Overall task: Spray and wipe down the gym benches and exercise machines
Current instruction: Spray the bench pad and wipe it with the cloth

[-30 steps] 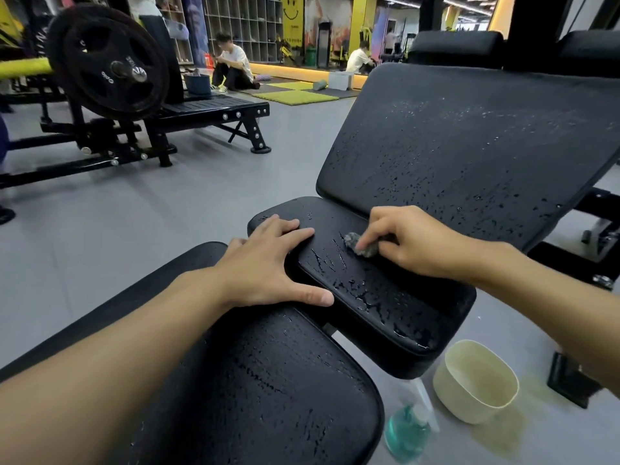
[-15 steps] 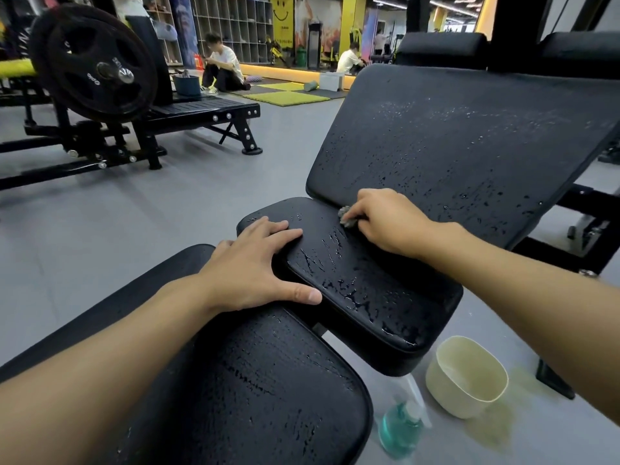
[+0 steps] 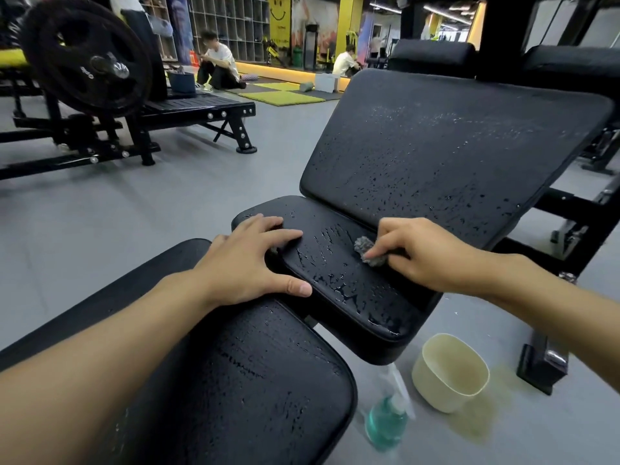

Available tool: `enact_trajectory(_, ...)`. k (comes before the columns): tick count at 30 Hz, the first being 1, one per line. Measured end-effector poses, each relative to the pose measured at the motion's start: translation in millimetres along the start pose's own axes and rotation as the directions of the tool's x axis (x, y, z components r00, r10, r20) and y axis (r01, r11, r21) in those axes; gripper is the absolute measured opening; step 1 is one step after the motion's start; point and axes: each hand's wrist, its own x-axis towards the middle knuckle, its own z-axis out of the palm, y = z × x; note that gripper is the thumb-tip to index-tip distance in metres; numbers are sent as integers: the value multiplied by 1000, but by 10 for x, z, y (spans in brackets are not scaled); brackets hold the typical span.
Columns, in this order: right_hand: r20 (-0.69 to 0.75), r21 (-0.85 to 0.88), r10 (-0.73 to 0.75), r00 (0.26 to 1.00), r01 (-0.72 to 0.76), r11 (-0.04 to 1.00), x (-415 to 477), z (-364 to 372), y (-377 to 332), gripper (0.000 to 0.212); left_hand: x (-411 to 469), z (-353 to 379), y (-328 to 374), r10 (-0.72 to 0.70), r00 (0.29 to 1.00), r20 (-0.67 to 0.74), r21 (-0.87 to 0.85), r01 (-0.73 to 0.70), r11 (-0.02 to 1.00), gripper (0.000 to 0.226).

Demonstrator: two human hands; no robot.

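Head view, from where I stand: the job looks mid-way on this one bench, with spraying done and wiping barely begun. The seat pad [image 3: 352, 297] at the centre is covered in beads and runs of liquid, thickest toward its 5 o'clock corner. The tilted back pad [image 3: 453, 156] at 1 o'clock is speckled with droplets all over and shows no wiped patch. The near pad [image 3: 255, 380] at 6 o'clock is wet and streaky too. The two hands are apart. The left hand [image 3: 248, 263] lies flat with fingers spread on the seat pad's 9 o'clock corner, holding nothing and seemingly bracing. The right hand [image 3: 422, 253] has its fingers bunched on a small grey rag [image 3: 367, 251], pressed to the seat pad close under the back pad's lower edge. By my reckoning, most of the seat, the whole back pad, the near pad and the other machines are left to do. On the floor at 5 o'clock, a spray bottle [image 3: 385, 421] of teal liquid stands beside a cream bowl [image 3: 449, 374], both within reach. As for writing, the bottle's label is too blurred to read. The weight plate [image 3: 87, 58] at 10 o'clock carries small pale marks I cannot make out. A yellow banner [image 3: 278, 10] at 12 o'clock shows only a smiley face.
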Motion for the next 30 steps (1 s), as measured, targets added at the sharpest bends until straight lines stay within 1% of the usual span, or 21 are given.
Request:
enact_trajectory(1, -16, 1, 3, 1000, -3, 1000, 42, 23, -3, 36, -2, 3, 15, 16, 1000, -8, -6, -16, 1000, 117)
enact_trajectory(3, -63, 6, 54, 997, -54, 999, 267, 72, -16, 36, -15, 23, 41, 48, 999, -16, -22, -48, 999, 121)
enact_trajectory(5, -50, -4, 100, 994, -100, 995, 364, 97, -60, 37, -44, 32, 64, 47, 999, 14, -51, -46, 998, 128)
enact_trajectory(7, -24, 40, 53, 998, -52, 998, 196, 75, -71, 38, -74, 19, 113, 17, 997, 81, -68, -11, 998, 130)
enact_trajectory(9, 2, 96, 6, 1000, -6, 995, -42, 36, -97, 37, -86, 24, 157, -7, 994, 108, -36, 11, 999, 127)
enact_trajectory(11, -9, 76, -9, 1000, 9, 997, 6, 58, -106, 38, -70, 38, 181, -18, 995, 97, -1, 18, 1000, 127)
enact_trajectory(15, -56, 36, 90, 994, -88, 995, 394, 171, -192, 38, -76, 46, 170, -21, 996, 87, -2, 21, 1000, 127)
enact_trajectory(18, -67, 117, 73, 995, -65, 991, 82, 118, -215, 40, -96, 45, 179, -9, 997, 74, -13, 10, 1000, 122)
enact_trajectory(20, -22, 135, 62, 998, -58, 989, -108, 68, -293, 40, -98, 51, 172, -3, 998, 63, -15, 4, 1000, 121)
enact_trajectory(25, -71, 34, 169, 983, -167, 985, 332, 167, -464, 37, -103, 49, 165, -6, 998, 57, -4, 6, 1000, 118)
enact_trajectory(26, -65, 39, 160, 985, -158, 987, 293, 147, -491, 37, -99, 45, 162, -1, 998, 56, -3, 1, 1000, 118)
enact_trajectory(29, 38, 111, 70, 997, -74, 991, -58, 10, -532, 38, -97, 51, 160, -3, 999, 52, -14, 4, 1000, 119)
enact_trajectory(30, 58, 106, 40, 998, -46, 993, -80, -4, -536, 38, -94, 51, 155, -5, 999, 48, -14, 6, 1000, 118)
